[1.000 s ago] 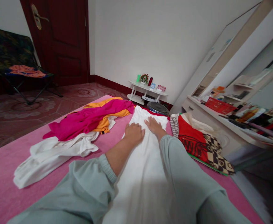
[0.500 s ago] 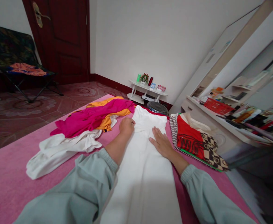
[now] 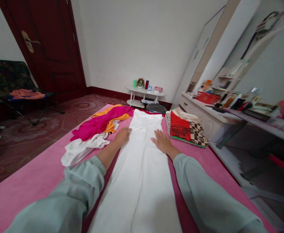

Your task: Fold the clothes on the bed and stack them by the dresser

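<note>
A long white garment (image 3: 139,174) lies stretched out flat along the pink bed cover (image 3: 35,181). My left hand (image 3: 122,135) rests on its left edge, fingers loosely curled and pressing down. My right hand (image 3: 163,143) lies flat on its right edge with the fingers stretched out. Both arms are in pale green sleeves. Neither hand holds anything.
A heap of magenta, orange and white clothes (image 3: 98,129) lies left of the garment. Folded red and checked clothes (image 3: 186,131) lie to its right. A small white table (image 3: 144,95) stands by the far wall, a folding chair (image 3: 13,87) at the left, a cluttered dresser (image 3: 219,108) at the right.
My hands have slid apart from the middle of the white garment to its two edges. The head camera has pulled back and tilted up, showing more of the garment.
</note>
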Motion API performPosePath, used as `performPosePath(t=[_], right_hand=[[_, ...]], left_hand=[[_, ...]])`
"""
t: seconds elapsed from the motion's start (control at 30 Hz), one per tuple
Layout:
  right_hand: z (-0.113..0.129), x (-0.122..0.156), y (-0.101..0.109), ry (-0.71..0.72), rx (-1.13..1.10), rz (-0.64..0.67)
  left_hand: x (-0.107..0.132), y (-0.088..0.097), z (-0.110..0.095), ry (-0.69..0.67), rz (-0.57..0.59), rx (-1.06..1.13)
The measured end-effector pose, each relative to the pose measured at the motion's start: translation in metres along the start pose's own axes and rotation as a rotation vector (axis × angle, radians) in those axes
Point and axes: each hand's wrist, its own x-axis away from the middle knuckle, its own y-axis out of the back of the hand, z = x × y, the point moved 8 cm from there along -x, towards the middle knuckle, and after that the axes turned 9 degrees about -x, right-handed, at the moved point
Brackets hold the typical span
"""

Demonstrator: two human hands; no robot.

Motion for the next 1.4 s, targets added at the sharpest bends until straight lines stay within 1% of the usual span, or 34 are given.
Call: performPosePath(t=[0.1,0.17,0.23,0.3,0.37,0.4,0.47,0.57,0.67,0.8,0.87,1.03,1.17,1.27,1.33,1.4], right_hand=[[-0.002,0.025,0.0,0.005,-0.025,0.008],[0.0,0.043,0.004,0.007,-0.05,-0.019],[0.008,0.064,0.014,0.038,-0.079,-0.105],[0.024,0.088,0.029,0.13,-0.139,-0.233],[0.043,0.113,0.038,0.243,-0.231,-0.314],[0.053,0.124,0.039,0.302,-0.277,-0.313],[0.071,0.143,0.035,0.419,-0.33,-0.246],[0.093,0.161,0.024,0.558,-0.31,-0.131],[0.106,0.17,0.018,0.615,-0.225,-0.079],[0.118,0.178,0.015,0.661,-0.188,-0.032],[0.121,0.179,0.014,0.67,-0.203,-0.009],[0.122,0.177,0.012,0.66,-0.236,0.021],[0.122,0.18,0.01,0.663,-0.277,0.071],[0.122,0.183,0.011,0.68,-0.302,0.078],[0.122,0.183,0.011,0.693,-0.303,0.078],[0.122,0.183,0.011,0.704,-0.297,0.081]], left_hand=[[0.021,0.014,-0.007,-0.027,-0.021,-0.025],[0.034,0.024,-0.017,-0.039,-0.051,-0.043],[0.043,0.031,-0.032,-0.069,-0.063,-0.05],[0.047,0.033,-0.048,-0.092,-0.038,-0.038],[0.045,0.03,-0.059,-0.05,0.019,-0.022],[0.041,0.028,-0.062,-0.003,0.047,-0.018],[0.032,0.024,-0.062,0.109,0.092,-0.022],[0.013,0.017,-0.056,0.258,0.137,-0.04],[-0.003,0.008,-0.048,0.378,0.168,-0.058],[-0.011,0.0,-0.045,0.458,0.182,-0.061],[-0.012,-0.001,-0.047,0.442,0.173,-0.073],[-0.015,0.001,-0.059,0.304,0.111,-0.176],[-0.017,0.002,-0.053,0.327,0.095,-0.167],[-0.017,0.001,-0.049,0.34,0.096,-0.163],[-0.016,0.002,-0.05,0.324,0.08,-0.166],[-0.015,0.004,-0.054,0.276,0.024,-0.151]])
